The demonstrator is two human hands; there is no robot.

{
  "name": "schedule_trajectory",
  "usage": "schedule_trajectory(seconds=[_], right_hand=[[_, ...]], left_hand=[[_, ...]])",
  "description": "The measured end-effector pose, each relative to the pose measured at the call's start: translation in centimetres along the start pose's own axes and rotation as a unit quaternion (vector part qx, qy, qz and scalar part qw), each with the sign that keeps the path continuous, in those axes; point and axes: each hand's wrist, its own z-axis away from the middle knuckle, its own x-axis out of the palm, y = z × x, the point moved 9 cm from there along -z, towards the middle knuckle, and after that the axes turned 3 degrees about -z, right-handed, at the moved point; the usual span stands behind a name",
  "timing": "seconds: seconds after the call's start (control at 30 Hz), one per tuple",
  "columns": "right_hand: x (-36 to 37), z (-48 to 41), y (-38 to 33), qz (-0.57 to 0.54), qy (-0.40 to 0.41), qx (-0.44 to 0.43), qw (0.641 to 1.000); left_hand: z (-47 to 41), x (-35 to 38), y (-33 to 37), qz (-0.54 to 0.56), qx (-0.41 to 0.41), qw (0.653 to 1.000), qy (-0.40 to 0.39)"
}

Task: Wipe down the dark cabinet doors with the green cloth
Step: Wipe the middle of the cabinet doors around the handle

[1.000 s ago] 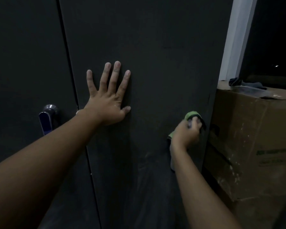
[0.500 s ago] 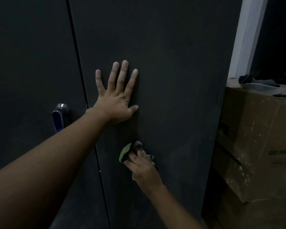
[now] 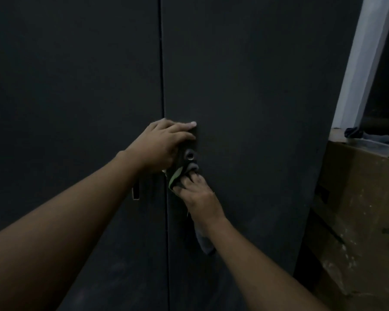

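Two dark cabinet doors (image 3: 256, 108) meet at a vertical seam (image 3: 163, 75). My left hand (image 3: 164, 142) lies sideways just right of the seam, its fingers curled over the top of a dark handle plate with a round keyhole (image 3: 190, 154). Directly below the keyhole, my right hand (image 3: 198, 194) grips the bunched green cloth (image 3: 174, 176) and presses it against the right door. A grey tail of the cloth hangs down under my wrist.
A pale metal handle (image 3: 135, 191) on the left door shows partly behind my left forearm. A large cardboard box (image 3: 357, 221) stands close to the cabinet's right side, with dark items on top. A white frame post (image 3: 364, 63) rises behind it.
My left hand went from flat on the right door to curled over the handle plate. My right hand carried the cloth from the door's right edge across to just under the keyhole.
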Motion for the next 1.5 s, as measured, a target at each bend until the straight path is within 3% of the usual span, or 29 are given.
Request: schedule_trajectory(seconds=[0.13, 0.2, 0.47, 0.63, 0.73, 1.0, 1.07, 1.13, 1.2, 1.27, 1.4, 1.5], right_hand=[[2.6, 3.0, -3.1, 0.110, -0.146, -0.149, 0.972], [2.2, 2.9, -3.2, 0.160, -0.176, -0.189, 0.953], [-4.4, -5.0, -2.9, 0.189, -0.029, -0.198, 0.961], [-6.0, -6.3, -1.9, 0.161, 0.053, -0.105, 0.980], [-4.4, -5.3, -2.3, 0.139, 0.043, -0.083, 0.986], [-1.9, 0.3, -1.6, 0.078, -0.081, -0.148, 0.983], [-4.0, -0.8, -0.5, 0.049, -0.034, -0.109, 0.992], [-6.8, -1.9, 2.7, -0.012, 0.072, 0.013, 0.997], [-8.1, -1.7, 7.3, -0.104, 0.142, 0.186, 0.967], [-7.1, -1.4, 9.2, -0.149, 0.138, 0.291, 0.935], [-4.7, -1.3, 4.1, -0.039, 0.002, 0.158, 0.987], [-3.5, -0.3, 0.4, 0.014, -0.083, 0.045, 0.995]], left_hand=[[4.5, 1.5, -2.2, -0.077, -0.031, 0.996, -0.033], [6.4, 2.1, -3.6, -0.083, -0.070, 0.993, -0.044], [11.2, 3.7, -5.8, 0.063, -0.159, 0.985, -0.024], [11.8, 3.7, -6.5, 0.110, -0.153, 0.982, -0.027], [11.7, 3.9, -6.2, 0.115, -0.158, 0.981, -0.017], [10.9, 3.8, -6.6, 0.093, -0.160, 0.980, -0.066], [10.7, 3.6, -6.5, 0.105, -0.164, 0.979, -0.064], [10.8, 3.9, -6.2, 0.127, -0.170, 0.975, -0.062], [10.8, 4.2, -6.1, 0.142, -0.177, 0.972, -0.057], [10.7, 4.4, -6.0, 0.153, -0.181, 0.970, -0.058], [10.6, 4.4, -5.7, 0.150, -0.184, 0.970, -0.063], [10.8, 4.3, -5.5, 0.152, -0.186, 0.968, -0.074]])
